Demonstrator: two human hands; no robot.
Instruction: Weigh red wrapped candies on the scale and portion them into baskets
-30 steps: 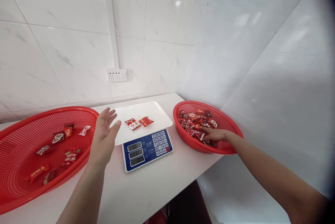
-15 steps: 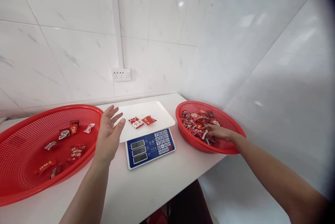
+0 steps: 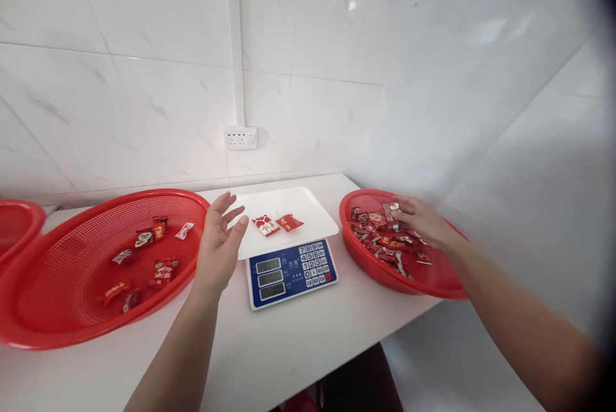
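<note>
My left hand (image 3: 220, 242) is open and empty, held up at the left edge of the scale's white tray (image 3: 315, 213). Two wrapped pieces lie side by side on that tray, a white and red packet (image 3: 265, 225) and a red packet (image 3: 290, 223). My right hand (image 3: 421, 219) is over the right red basket (image 3: 356, 255), its fingers bent among many small wrapped sweets (image 3: 378, 219). A light-coloured piece shows at its fingertips, blurred, and I cannot make out whether it is gripped.
The blue scale panel (image 3: 293, 271) faces me below the tray. A large red basket (image 3: 62, 335) with several wrapped sweets stands on the left, and another red basket (image 3: 36, 213) shows at the far left. Behind the white table (image 3: 289, 348) is a tiled wall with a socket (image 3: 241, 138).
My right hand has moved toward the back of the right basket, and the sweets there have shifted. The view has turned left, so more of the far left basket shows. My left hand stays open.
</note>
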